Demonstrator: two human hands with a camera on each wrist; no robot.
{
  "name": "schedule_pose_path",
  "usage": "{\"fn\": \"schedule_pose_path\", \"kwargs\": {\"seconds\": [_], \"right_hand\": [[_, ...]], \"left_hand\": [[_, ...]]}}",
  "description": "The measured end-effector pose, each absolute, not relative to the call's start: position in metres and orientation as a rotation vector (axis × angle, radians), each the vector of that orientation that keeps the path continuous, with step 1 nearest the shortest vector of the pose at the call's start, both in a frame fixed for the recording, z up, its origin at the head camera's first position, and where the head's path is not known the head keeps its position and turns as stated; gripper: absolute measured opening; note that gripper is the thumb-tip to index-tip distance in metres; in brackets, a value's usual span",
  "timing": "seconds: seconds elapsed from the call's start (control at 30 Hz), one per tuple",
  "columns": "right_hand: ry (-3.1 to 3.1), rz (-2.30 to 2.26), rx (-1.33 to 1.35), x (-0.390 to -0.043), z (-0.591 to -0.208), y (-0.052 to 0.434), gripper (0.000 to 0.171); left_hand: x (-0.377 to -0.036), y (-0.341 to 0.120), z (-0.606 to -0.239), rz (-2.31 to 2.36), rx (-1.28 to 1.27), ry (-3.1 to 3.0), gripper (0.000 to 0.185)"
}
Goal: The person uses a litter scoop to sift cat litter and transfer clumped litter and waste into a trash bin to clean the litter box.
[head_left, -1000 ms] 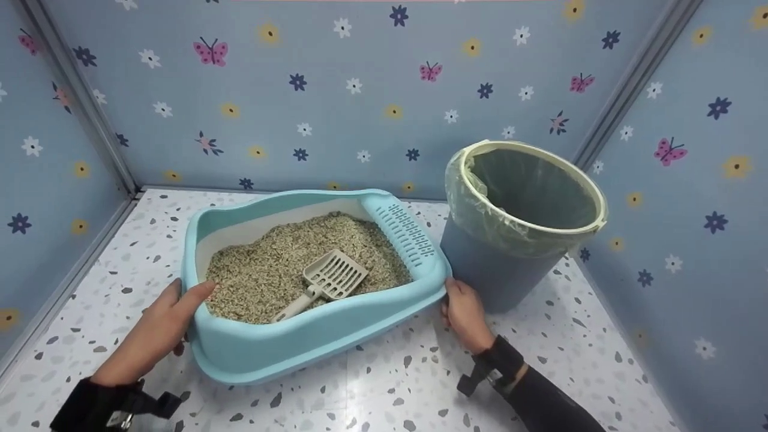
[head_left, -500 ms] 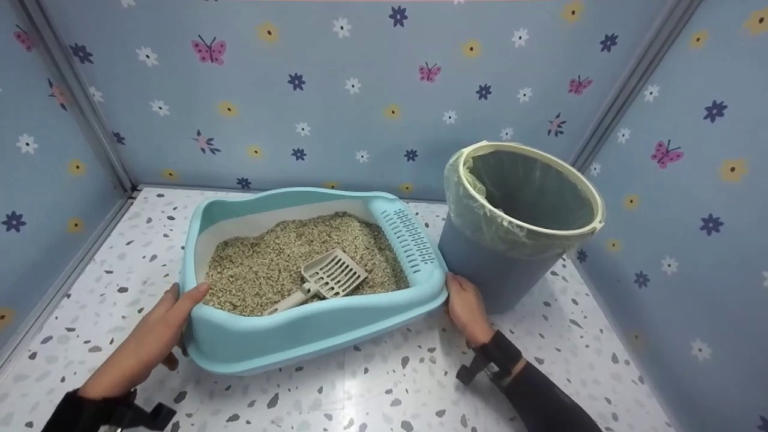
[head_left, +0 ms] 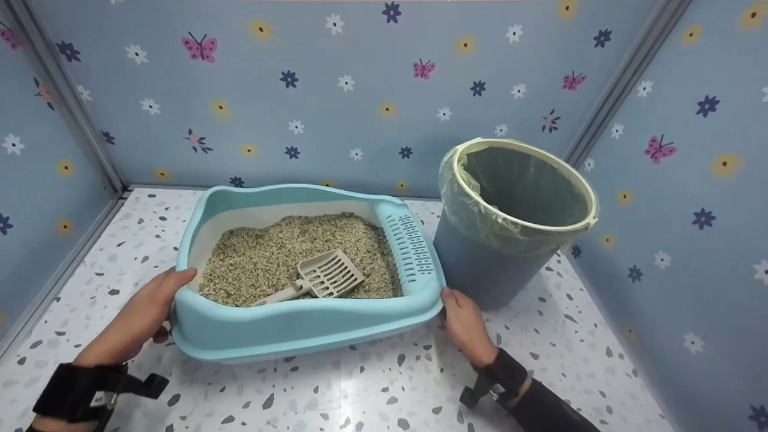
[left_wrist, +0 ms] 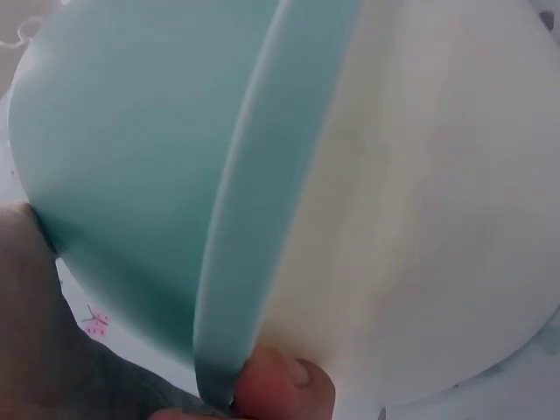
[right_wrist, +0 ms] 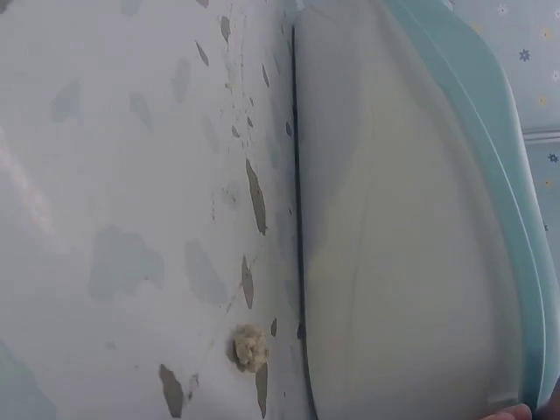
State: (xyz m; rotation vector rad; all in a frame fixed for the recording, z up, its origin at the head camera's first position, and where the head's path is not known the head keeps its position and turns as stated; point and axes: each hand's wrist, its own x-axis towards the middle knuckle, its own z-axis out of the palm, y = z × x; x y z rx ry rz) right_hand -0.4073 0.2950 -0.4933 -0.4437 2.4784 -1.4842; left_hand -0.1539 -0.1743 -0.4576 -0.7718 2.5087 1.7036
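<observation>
Speckled terrazzo surface (head_left: 372, 384) under butterfly wallpaper; litter box (head_left: 312, 324) at centre, near side lower and squarer to camera than a second ago; left hand (head_left: 141, 315) grips left rim, fingers beneath hidden, thumb over edge; right hand (head_left: 462, 321) holds right corner, fingers curled under, tips unseen; scoop (head_left: 318, 279) on litter; lined bin (head_left: 510, 222) just beside; forearms cut off.

There are no words, numbers, labels or brand names to read in any of the views. The walls (head_left: 360, 108) show only little flowers and butterflies, not letters. The blue litter box (head_left: 300, 327) and the bin (head_left: 492, 270) have no writing on them that can be seen.
</observation>
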Motion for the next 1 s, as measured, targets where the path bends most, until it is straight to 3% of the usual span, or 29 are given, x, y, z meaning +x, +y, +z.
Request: {"fn": "schedule_pose_path", "kwargs": {"seconds": [0.5,0.8,1.0], "right_hand": [[2.642,-1.327,-0.389,-0.442,-0.495,0.287,0.051],[2.701,-1.271,-0.588,-0.411,-0.492,0.297,0.042],[2.471,-1.41,-0.543,-0.408,-0.489,0.298,0.042]], "left_hand": [[-0.139,-0.134,-0.441,1.515,-0.701,2.638,0.099],[-0.149,-0.161,-0.449,1.566,-0.674,2.7,0.094],[-0.152,-0.174,-0.454,1.61,-0.67,2.69,0.087]]}}
